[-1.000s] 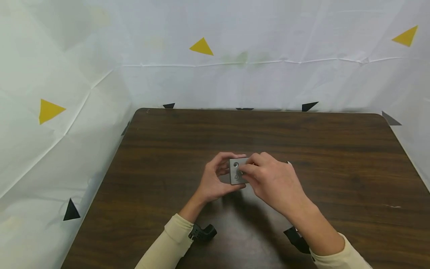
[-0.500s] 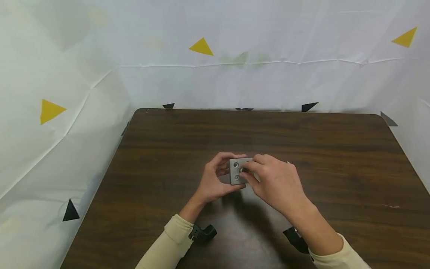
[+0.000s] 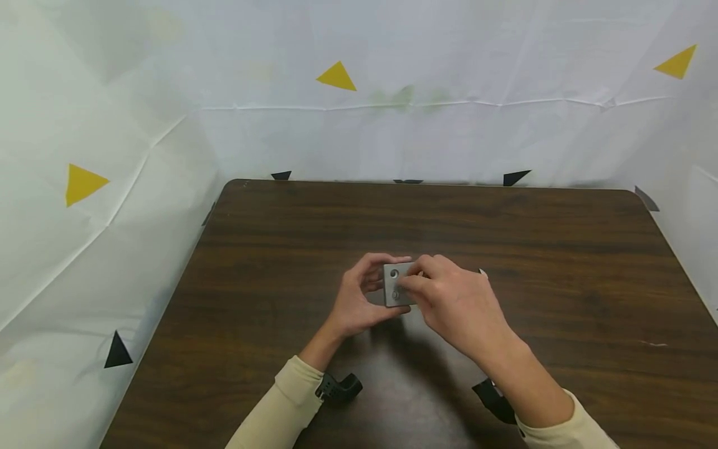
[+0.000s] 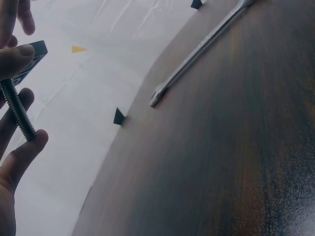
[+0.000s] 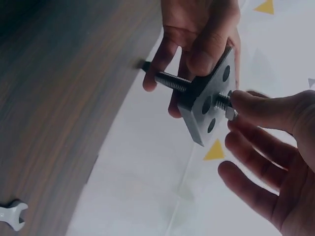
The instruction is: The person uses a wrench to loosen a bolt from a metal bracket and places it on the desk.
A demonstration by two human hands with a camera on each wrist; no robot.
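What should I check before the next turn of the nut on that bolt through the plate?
1. Plate held steady: ok. The left hand grips the metal plate with its thumb on the face.
2. Bolt through the hole: ok. The bolt passes through the plate, its thread sticking out on both sides.
3. Nut on the thread: ok. The nut sits on the bolt end, pinched by the right hand.
4. Nut seated against the plate: not ok. Thread shows between them.
5. Nut threaded straight: cannot tell; fingertips cover it.
6. Wrench within view: ok. The wrench lies on the table.
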